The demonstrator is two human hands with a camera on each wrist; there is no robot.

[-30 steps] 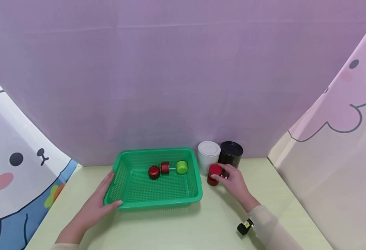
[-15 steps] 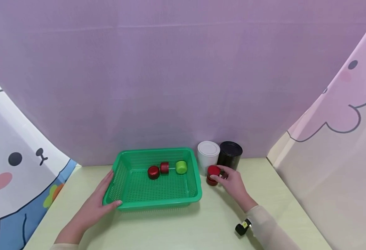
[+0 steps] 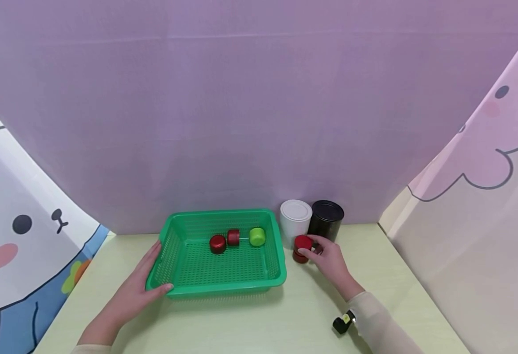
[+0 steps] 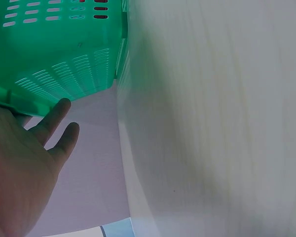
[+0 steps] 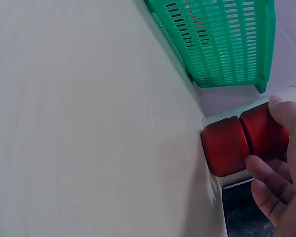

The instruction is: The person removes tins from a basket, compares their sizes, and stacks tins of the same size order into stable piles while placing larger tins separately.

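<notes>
My left hand (image 3: 128,292) holds the near left corner of a green plastic basket (image 3: 223,287), thumb on the front rim and fingers stretched along the left side. In the left wrist view two fingertips stand off the basket wall. Right of the basket, my right hand (image 3: 329,263) pinches a small red round canister (image 3: 303,241) between thumb and fingers. That canister sits upright on a second red one (image 5: 222,148), the two stacked on the table. Inside the basket lie two more red canisters (image 3: 217,244) and a lime green one (image 3: 257,237).
Behind the red stack stand a white lidded can (image 3: 295,216) and a black lidded can (image 3: 327,216), side by side near the lilac backdrop (image 3: 259,123). The pale table (image 3: 241,329) runs between printed side walls. A black wrist camera (image 3: 344,322) hangs by the right sleeve.
The upper red canister has come down slightly onto the lower one, with my right fingers still around it. My left hand and the basket have stayed in place.
</notes>
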